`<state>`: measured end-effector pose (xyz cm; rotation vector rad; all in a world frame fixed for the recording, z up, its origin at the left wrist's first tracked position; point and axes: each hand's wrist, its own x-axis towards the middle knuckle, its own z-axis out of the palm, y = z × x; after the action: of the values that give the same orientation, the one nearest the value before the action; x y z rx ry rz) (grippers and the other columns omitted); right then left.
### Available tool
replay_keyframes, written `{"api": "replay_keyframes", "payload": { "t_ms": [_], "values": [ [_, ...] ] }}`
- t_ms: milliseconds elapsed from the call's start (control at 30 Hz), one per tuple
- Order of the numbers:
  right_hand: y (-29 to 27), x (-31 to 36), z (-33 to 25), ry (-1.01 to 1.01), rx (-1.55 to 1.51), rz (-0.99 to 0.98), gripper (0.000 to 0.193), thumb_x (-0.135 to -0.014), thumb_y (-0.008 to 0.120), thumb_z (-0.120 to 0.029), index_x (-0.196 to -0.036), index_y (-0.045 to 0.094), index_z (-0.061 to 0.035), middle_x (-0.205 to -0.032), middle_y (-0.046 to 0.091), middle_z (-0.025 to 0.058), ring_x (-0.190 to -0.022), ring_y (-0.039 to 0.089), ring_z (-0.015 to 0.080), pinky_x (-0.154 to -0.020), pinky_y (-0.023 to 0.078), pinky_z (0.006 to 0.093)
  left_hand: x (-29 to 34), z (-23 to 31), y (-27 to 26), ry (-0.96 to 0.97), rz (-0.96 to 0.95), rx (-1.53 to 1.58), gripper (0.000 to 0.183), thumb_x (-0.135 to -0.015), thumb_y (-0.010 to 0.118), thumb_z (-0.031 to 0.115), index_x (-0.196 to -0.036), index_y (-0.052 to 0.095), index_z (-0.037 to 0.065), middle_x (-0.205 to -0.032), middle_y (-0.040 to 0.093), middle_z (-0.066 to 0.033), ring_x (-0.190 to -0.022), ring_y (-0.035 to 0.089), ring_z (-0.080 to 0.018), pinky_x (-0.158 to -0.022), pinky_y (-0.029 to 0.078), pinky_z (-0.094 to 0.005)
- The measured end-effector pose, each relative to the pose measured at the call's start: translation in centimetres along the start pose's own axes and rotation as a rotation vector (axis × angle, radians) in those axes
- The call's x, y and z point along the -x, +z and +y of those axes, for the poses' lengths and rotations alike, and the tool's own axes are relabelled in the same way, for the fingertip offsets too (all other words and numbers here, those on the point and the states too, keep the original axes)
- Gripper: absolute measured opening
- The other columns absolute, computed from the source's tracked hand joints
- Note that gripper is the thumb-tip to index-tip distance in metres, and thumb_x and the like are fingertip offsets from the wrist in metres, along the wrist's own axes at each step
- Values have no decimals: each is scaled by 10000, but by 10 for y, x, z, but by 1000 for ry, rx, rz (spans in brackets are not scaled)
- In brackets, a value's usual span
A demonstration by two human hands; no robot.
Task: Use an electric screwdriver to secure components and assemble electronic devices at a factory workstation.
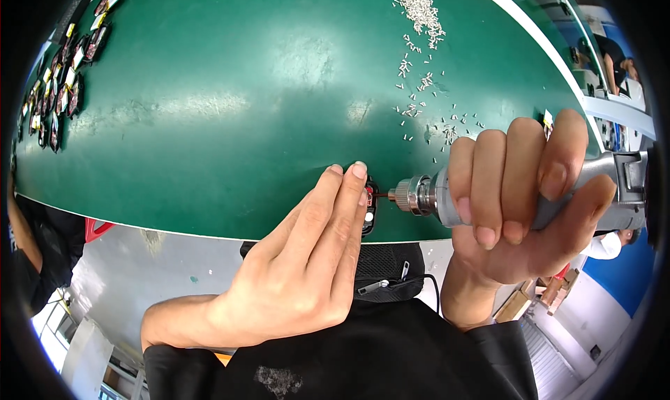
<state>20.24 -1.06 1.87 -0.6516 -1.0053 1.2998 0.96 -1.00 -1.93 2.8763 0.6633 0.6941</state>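
My right hand [513, 211] is wrapped round a grey electric screwdriver [423, 195], which lies level and points left. Its thin bit reaches a small black-cased device [368, 223] near the table's front edge. Red and white parts show in the device's open face. With fingers stretched side by side, my left hand [300, 267] steadies the device from its left. The fingertips cover part of it, and the left thumb is hidden, as is the tip of the bit.
Loose silver screws [419, 9] form a heap at the far side of the green table [209, 58], with others scattered toward me. Many similar black devices [59, 86] lie at the left edge. A black bag [391, 264] sits below the front edge. Other people are at both sides.
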Motion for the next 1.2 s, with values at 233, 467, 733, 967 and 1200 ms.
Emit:
{"api": "replay_keyframes", "payload": {
  "t_ms": [233, 467, 733, 967, 1200],
  "values": [
    [13, -8, -14, 95, 436, -93, 315, -972, 453, -398, -847, 392, -115, -551, 411, -30, -435, 410, 81, -518, 383, 235, -1, -2, -7, -15, -37, 61, 247, -669, 645, 7, -865, 652, -144, -1003, 644, -244, -928, 629, -306, -779, 551, -315],
    [12, -7, -7, 4, 327, -134, 245, -956, 489, -248, -802, 378, -94, -508, 376, -26, -373, 332, 74, -442, 343, 239, 4, 2, -1, -12, 41, 28, 300, -635, 634, -12, -899, 624, -154, -1033, 611, -270, -949, 606, -353, -773, 548, -364],
    [15, 1, 2, -92, 329, -63, 237, -923, 550, -191, -787, 390, -82, -504, 384, -16, -378, 318, 69, -411, 318, 237, 2, 7, -9, 10, -24, -55, 319, -638, 623, 20, -913, 641, -141, -1044, 613, -251, -995, 587, -324, -838, 524, -344],
    [13, -2, 3, -94, 304, -84, 193, -886, 582, -121, -811, 413, -66, -505, 388, -11, -383, 341, 76, -402, 319, 228, 2, 10, -8, -25, -1, -23, 309, -691, 633, 9, -963, 623, -137, -1106, 590, -229, -1035, 567, -314, -840, 524, -345],
    [-23, 8, -19, -255, -110, -87, 122, -918, 500, -162, -944, 467, -48, -508, 368, -12, -396, 382, 103, -443, 379, 278, 11, -5, -30, -276, -98, -40, 391, -678, 660, -72, -1064, 599, -83, -1179, 583, -175, -1067, 567, -326, -851, 515, -385]
  ]
}}
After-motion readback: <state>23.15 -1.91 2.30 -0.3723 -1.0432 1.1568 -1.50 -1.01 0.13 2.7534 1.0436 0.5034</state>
